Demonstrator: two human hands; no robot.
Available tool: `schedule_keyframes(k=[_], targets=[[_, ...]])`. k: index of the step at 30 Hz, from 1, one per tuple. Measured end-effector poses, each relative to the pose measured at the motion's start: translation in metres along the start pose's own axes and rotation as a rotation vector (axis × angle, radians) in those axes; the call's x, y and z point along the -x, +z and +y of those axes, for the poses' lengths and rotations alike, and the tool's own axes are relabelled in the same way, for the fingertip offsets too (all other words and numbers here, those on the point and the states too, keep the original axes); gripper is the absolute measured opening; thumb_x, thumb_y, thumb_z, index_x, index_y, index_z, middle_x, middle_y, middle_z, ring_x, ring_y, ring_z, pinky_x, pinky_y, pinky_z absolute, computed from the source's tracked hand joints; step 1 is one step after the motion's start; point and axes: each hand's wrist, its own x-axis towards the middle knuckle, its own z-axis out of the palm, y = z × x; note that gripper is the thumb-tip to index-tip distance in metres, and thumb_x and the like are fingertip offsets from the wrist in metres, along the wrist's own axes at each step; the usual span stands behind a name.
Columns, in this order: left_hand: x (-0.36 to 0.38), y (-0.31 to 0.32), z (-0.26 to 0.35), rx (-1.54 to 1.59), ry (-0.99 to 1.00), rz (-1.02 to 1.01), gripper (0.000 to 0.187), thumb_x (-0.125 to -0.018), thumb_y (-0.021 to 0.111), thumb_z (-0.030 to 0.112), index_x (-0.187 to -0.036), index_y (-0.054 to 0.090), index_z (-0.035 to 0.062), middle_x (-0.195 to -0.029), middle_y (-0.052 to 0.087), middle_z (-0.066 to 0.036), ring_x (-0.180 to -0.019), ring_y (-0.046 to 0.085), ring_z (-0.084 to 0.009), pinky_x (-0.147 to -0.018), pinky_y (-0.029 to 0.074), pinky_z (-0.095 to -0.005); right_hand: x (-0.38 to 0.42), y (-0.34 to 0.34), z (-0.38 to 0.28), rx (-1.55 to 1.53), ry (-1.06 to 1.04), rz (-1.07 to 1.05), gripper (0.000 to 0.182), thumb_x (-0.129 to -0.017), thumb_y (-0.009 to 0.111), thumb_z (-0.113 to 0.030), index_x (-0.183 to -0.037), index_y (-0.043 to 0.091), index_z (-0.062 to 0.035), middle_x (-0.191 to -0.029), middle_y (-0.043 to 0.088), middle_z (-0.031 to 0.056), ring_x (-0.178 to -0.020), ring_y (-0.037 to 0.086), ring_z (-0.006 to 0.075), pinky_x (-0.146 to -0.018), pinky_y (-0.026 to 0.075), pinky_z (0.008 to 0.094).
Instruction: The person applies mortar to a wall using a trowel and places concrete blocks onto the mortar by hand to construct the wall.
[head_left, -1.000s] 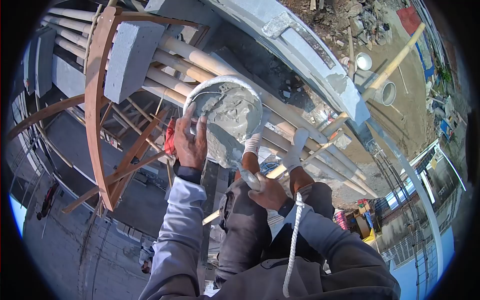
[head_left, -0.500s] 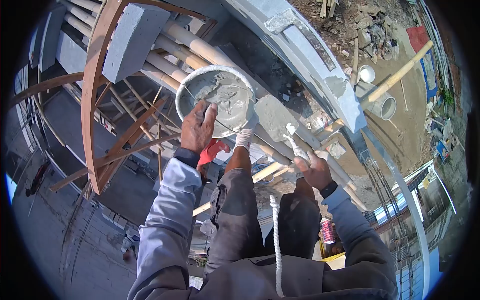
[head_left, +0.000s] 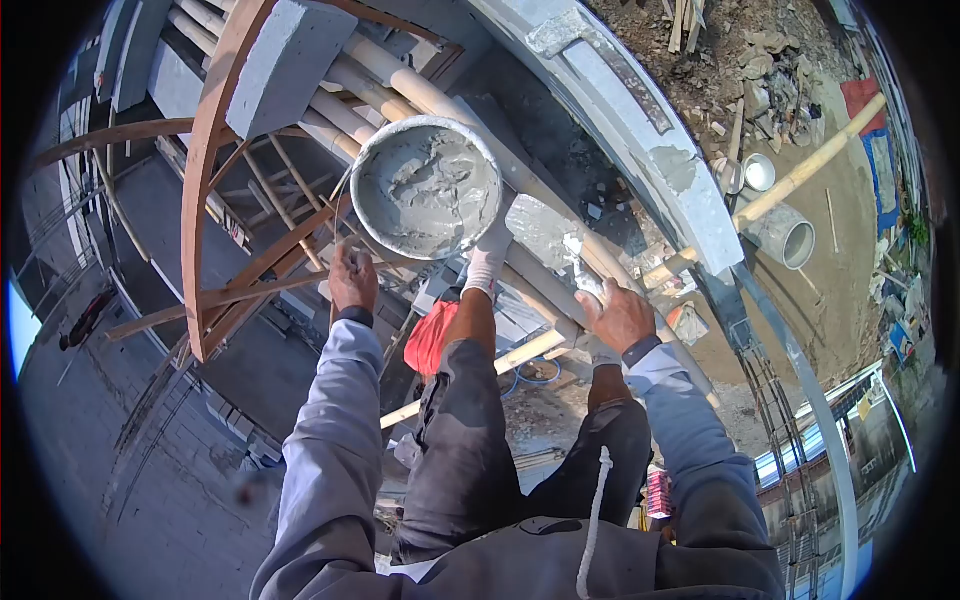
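Observation:
A round bucket [head_left: 430, 190] of wet grey mortar stands on the poles in front of me. My left hand [head_left: 352, 277] is at its lower left, below the thin wire handle [head_left: 343, 183]; its fingers are curled, and whether they touch the wire is too small to tell. My right hand [head_left: 622, 318] is closed round the mortar-smeared handle of a trowel [head_left: 547, 232]. The trowel's flat blade lies right of the bucket, over the poles, with grey mortar on it.
Round poles [head_left: 400, 75] run diagonally under the bucket. A grey block [head_left: 285, 70] and curved wooden form [head_left: 205, 150] stand at left. A concrete beam [head_left: 640, 130] curves along the right. Far below lie rubble [head_left: 765, 80], a drum [head_left: 785, 238] and a red cloth [head_left: 432, 335].
My left hand has moved from over the bucket to its lower left, and the wire handle has swung to the left side. The trowel has stayed in my right hand.

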Motion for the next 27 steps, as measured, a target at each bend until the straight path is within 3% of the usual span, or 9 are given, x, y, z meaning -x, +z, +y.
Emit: schedule_keyframes(k=[2, 6, 8, 11, 13, 14, 17, 22, 27], targets=[[-0.010, -0.009, 0.007, 0.066, 0.015, -0.015, 0.035, -0.088, 0.061, 0.019, -0.119, 0.059, 0.0035, -0.106, 0.066, -0.016, -0.099, 0.065, -0.0260, -0.088, 0.048, -0.0330, 0.019, -0.015, -0.006, -0.026, 0.047, 0.037, 0.051, -0.087, 0.062, -0.049, -0.106, 0.062, -0.0013, -0.093, 0.066, 0.0235, -0.086, 0.066, 0.0383, -0.076, 0.052, 0.0456], [-0.024, 0.009, -0.028, 0.109, 0.007, 0.015, 0.042, -0.087, 0.063, 0.018, -0.126, 0.057, 0.0063, -0.112, 0.063, -0.018, -0.101, 0.063, -0.0294, -0.090, 0.048, -0.0363, -0.001, -0.001, -0.034, -0.210, -0.430, 0.416, 0.037, -0.078, 0.070, -0.027, -0.104, 0.060, -0.0032, -0.096, 0.056, 0.0159, -0.085, 0.062, 0.0360, -0.070, 0.051, 0.0467], [-0.011, 0.004, -0.019, 0.005, 0.006, 0.007, 0.044, -0.087, 0.063, 0.018, -0.129, 0.055, 0.0075, -0.117, 0.061, -0.019, -0.106, 0.062, -0.0304, -0.091, 0.048, -0.0369, -0.040, 0.031, -0.051, -0.085, -0.430, 0.428, 0.033, -0.079, 0.066, -0.022, -0.106, 0.057, -0.0050, -0.094, 0.056, 0.0150, -0.085, 0.062, 0.0355, -0.071, 0.050, 0.0467], [-0.006, 0.000, -0.016, -0.034, -0.040, -0.084, 0.050, -0.090, 0.064, 0.023, -0.136, 0.050, 0.0095, -0.125, 0.056, -0.020, -0.115, 0.058, -0.0320, -0.095, 0.047, -0.0382, -0.095, 0.059, -0.072, -0.007, -0.415, 0.207, 0.032, -0.081, 0.063, -0.019, -0.110, 0.055, -0.0083, -0.093, 0.056, 0.0133, -0.088, 0.061, 0.0339, -0.071, 0.050, 0.0460], [-0.006, 0.010, -0.031, 0.005, -0.055, -0.040, 0.052, -0.091, 0.064, 0.026, -0.138, 0.049, 0.0105, -0.124, 0.056, -0.021, -0.115, 0.058, -0.0329, -0.097, 0.046, -0.0387, -0.122, 0.078, -0.072, 0.059, -0.496, 0.427, 0.032, -0.082, 0.061, -0.019, -0.112, 0.054, -0.0115, -0.093, 0.057, 0.0121, -0.092, 0.061, 0.0326, -0.070, 0.051, 0.0462], [-0.008, 0.014, -0.033, 0.071, -0.167, -0.090, 0.056, -0.091, 0.061, 0.034, -0.139, 0.046, 0.0086, -0.125, 0.053, -0.025, -0.115, 0.054, -0.0386, -0.100, 0.042, -0.0433, -0.133, 0.084, -0.068, 0.107, -0.482, 0.423, 0.030, -0.082, 0.063, -0.021, -0.110, 0.054, -0.0128, -0.093, 0.056, 0.0127, -0.092, 0.061, 0.0324, -0.070, 0.051, 0.0466], [-0.019, 0.049, -0.081, 0.099, -0.156, -0.114, 0.063, -0.093, 0.058, 0.041, -0.142, 0.042, 0.0059, -0.132, 0.050, -0.026, -0.122, 0.050, -0.0392, -0.104, 0.039, -0.0416, -0.148, 0.092, -0.059, 0.051, -0.338, 0.286, 0.033, -0.081, 0.067, -0.022, -0.108, 0.053, -0.0103, -0.098, 0.055, 0.0162, -0.099, 0.058, 0.0356, -0.075, 0.051, 0.0488], [-0.028, 0.077, -0.084, 0.301, -0.222, -0.090, 0.073, -0.098, 0.040, 0.054, -0.144, 0.036, -0.0034, -0.145, 0.040, -0.025, -0.134, 0.041, -0.0332, -0.109, 0.032, -0.0361, -0.167, 0.109, -0.048, -0.039, -0.292, 0.343, 0.043, -0.072, 0.075, -0.025, -0.105, 0.060, -0.0033, -0.108, 0.061, 0.0210, -0.099, 0.061, 0.0400, -0.085, 0.049, 0.0493], [-0.039, 0.084, -0.101, 0.491, -0.488, -0.206, 0.072, -0.099, 0.035, 0.057, -0.144, 0.038, 0.0003, -0.139, 0.046, -0.018, -0.126, 0.046, -0.0290, -0.103, 0.037, -0.0351, -0.178, 0.116, -0.049, -0.199, -0.210, 0.192, 0.043, -0.067, 0.076, -0.022, -0.103, 0.062, -0.0040, -0.098, 0.064, 0.0181, -0.095, 0.062, 0.0397, -0.084, 0.049, 0.0478]])
